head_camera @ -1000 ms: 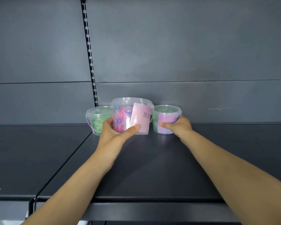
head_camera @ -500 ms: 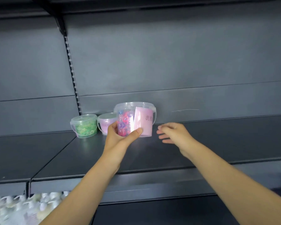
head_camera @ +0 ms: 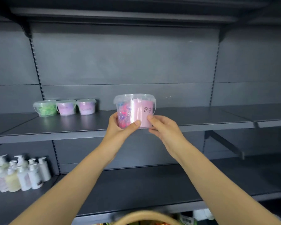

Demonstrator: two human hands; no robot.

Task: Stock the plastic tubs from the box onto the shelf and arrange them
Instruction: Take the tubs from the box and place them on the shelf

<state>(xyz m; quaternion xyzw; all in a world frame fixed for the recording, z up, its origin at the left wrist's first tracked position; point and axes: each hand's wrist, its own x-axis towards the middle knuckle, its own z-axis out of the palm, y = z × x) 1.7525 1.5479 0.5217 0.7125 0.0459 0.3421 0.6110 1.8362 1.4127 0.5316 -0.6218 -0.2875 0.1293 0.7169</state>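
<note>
The left hand [head_camera: 120,127] wraps the tub's [head_camera: 135,109] left side and the right hand [head_camera: 162,129] pinches its lower right, so it is clamped between them at the shelf's [head_camera: 55,127] front edge. Three small tubs [head_camera: 66,107] stand in a row well left of the hands, further back. Best to keep it level with the label [head_camera: 144,113] forward, set it flat, then slide it back beside that row.

Both forearms are bare down to the left grip [head_camera: 118,127] and right grip [head_camera: 165,129].

Shop aisle: dark metal gondola shelving [head_camera: 55,125] w/ slotted uprights [head_camera: 37,70], pump bottles [head_camera: 18,174] stocked in rows below.
</note>
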